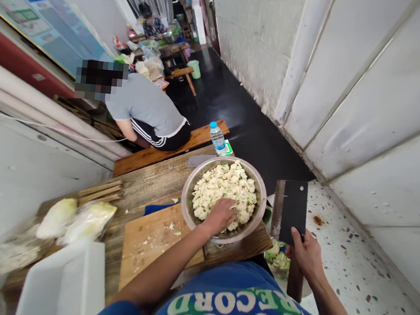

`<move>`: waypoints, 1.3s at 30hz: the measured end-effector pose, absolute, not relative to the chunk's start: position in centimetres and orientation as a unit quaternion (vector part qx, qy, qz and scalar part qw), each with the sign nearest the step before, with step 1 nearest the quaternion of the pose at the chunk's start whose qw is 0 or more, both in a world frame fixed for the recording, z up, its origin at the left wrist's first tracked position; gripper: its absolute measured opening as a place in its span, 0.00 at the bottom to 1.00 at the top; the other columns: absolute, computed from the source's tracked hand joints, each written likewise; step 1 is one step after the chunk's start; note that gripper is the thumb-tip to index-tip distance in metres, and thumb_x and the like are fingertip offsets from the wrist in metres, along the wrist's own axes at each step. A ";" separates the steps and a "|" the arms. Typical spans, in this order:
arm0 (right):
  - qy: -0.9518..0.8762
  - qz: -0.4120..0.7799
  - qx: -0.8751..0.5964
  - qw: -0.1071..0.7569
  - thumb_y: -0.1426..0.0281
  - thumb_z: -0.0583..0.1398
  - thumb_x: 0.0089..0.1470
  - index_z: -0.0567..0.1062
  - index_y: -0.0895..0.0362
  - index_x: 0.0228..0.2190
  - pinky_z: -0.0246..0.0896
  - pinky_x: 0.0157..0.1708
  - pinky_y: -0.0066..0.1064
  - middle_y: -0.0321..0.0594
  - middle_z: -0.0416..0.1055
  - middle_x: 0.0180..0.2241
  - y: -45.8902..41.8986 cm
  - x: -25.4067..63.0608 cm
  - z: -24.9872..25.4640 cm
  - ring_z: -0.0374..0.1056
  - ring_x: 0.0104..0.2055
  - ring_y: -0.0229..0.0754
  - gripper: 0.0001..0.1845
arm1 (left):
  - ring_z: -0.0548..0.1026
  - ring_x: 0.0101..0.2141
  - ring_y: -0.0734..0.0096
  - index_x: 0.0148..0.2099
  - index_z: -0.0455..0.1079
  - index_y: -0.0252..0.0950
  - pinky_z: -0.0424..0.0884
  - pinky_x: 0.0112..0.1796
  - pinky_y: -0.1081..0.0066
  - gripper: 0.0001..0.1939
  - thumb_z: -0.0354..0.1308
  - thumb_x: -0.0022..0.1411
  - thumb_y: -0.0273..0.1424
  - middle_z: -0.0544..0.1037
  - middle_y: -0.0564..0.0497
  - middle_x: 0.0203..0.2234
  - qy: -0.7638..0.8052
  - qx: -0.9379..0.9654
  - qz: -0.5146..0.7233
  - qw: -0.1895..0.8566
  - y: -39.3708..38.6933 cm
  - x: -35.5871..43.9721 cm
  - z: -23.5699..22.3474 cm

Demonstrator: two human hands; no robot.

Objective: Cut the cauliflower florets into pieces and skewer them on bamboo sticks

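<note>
A wide metal bowl (pixel 187 202) heaped with cut cauliflower florets (pixel 225 186) stands near the table's corner. My left hand (pixel 219 215) is in the bowl, its fingers curled on the florets and the tips partly hidden among them. Off the right side of the table, my right hand (pixel 306 256) grips the handle of a cleaver (pixel 290 212), whose broad dark blade points away from me. Left of the bowl lies a wooden cutting board (pixel 149 243) with small white crumbs on it. Leafy trimmings (pixel 277 257) show in a container below the cleaver.
A water bottle (pixel 217 137) stands behind the bowl. Left on the table are wrapped cabbages (pixel 88 220) and a white plastic bin (pixel 100 271). A person (pixel 148 104) sits on a wooden bench (pixel 197 135); another person (pixel 154 26) is farther back. A metal-panelled wall (pixel 384 120) runs along the right.
</note>
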State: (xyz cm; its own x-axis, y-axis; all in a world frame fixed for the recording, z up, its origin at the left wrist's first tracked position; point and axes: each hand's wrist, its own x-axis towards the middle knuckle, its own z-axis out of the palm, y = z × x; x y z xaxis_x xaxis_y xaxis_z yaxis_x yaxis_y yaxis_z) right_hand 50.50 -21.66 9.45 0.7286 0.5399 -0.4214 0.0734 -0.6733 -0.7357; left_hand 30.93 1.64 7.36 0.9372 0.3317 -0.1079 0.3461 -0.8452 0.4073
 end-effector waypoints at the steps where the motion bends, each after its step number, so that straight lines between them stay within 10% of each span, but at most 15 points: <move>1: -0.178 0.327 -0.853 0.365 0.51 0.49 0.55 0.65 0.53 0.27 0.61 0.24 0.32 0.35 0.68 0.12 -21.8 50.6 9.3 0.68 0.18 0.42 0.19 | 0.61 0.59 0.56 0.51 0.72 0.42 0.53 0.59 0.52 0.15 0.54 0.62 0.29 0.67 0.44 0.58 0.148 0.966 -0.031 0.209 1.2 31.6 6.8; 11: -0.173 0.348 -0.838 0.383 0.52 0.49 0.57 0.66 0.54 0.31 0.61 0.22 0.31 0.34 0.68 0.13 -22.6 51.4 8.2 0.68 0.18 0.43 0.19 | 0.61 0.58 0.57 0.54 0.66 0.41 0.56 0.56 0.51 0.17 0.48 0.64 0.24 0.68 0.44 0.56 0.096 0.993 -0.071 0.011 -0.6 35.3 5.2; 26: -0.191 0.326 -0.837 0.396 0.52 0.50 0.54 0.65 0.53 0.27 0.59 0.22 0.30 0.35 0.68 0.12 -21.1 53.3 7.8 0.67 0.16 0.42 0.18 | 0.75 0.36 0.68 0.44 0.66 0.36 0.75 0.36 0.68 0.25 0.66 0.50 0.45 0.75 0.48 0.37 0.508 0.434 0.255 0.699 3.5 30.4 8.3; 33: -0.222 0.333 -0.827 0.396 0.51 0.49 0.54 0.64 0.53 0.27 0.58 0.21 0.30 0.34 0.67 0.11 -20.2 53.5 8.6 0.66 0.16 0.42 0.18 | 0.76 0.35 0.68 0.42 0.67 0.36 0.76 0.36 0.66 0.22 0.66 0.50 0.43 0.77 0.47 0.36 0.494 0.377 0.238 0.747 3.9 29.3 8.9; 39: -0.234 0.333 -0.822 0.398 0.51 0.49 0.53 0.63 0.52 0.26 0.57 0.20 0.30 0.34 0.67 0.11 -19.4 53.5 9.2 0.66 0.15 0.41 0.18 | 0.75 0.40 0.62 0.43 0.74 0.36 0.74 0.40 0.65 0.23 0.66 0.49 0.45 0.79 0.47 0.39 0.496 0.608 0.182 0.592 3.8 28.2 8.8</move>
